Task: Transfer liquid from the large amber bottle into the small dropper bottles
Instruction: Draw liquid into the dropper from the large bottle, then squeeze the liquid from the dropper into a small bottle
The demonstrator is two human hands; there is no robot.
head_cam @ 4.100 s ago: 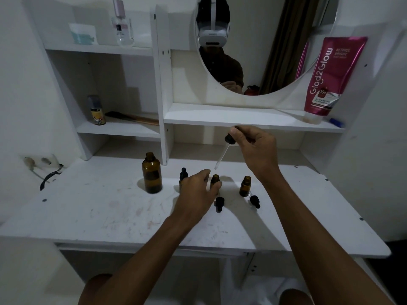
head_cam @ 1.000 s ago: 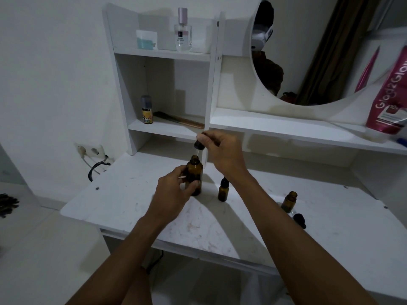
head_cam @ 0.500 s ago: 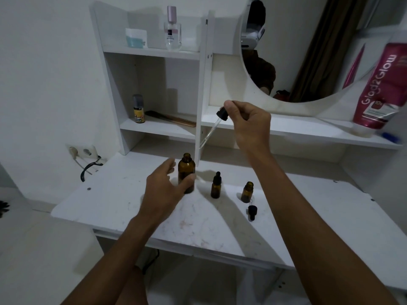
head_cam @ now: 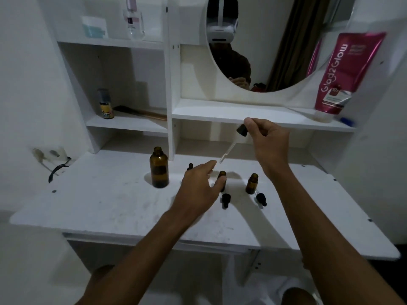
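Steadying the middle bottle before we are squeezing anything out

**Head view.** We are holding the black-bulbed glass dropper (head_cam: 241, 130) tilted above the white table (head_cam: 105, 208). Our right hand (head_cam: 269, 143) is pinching its bulb between thumb and fingertips. Our left hand (head_cam: 198, 190) is reaching with fingers spread toward the small open amber bottle in the middle (head_cam: 222, 175). The thumb is lying against the bottle's front, but motion blur is stopping us from telling whether any grip is forming.

To do this step well, we are judging that the left hand should be wrapping the bottle's body below the neck and leaving the mouth bare. The dropper should be coming upright, tip centred over the opening, before any squeeze. A hard pinch before that is likely sending drops onto the table.

The dropper's tip is hanging just above our left index finger, beyond the mouth and not yet over it. The large round amber glass bottle (head_cam: 159, 168) is standing uncapped, well left of both hands, with neither touching it. A second small open amber bottle (head_cam: 251, 184) is standing just right of the left hand, and two loose black dropper caps (head_cam: 226, 199) are lying in front.
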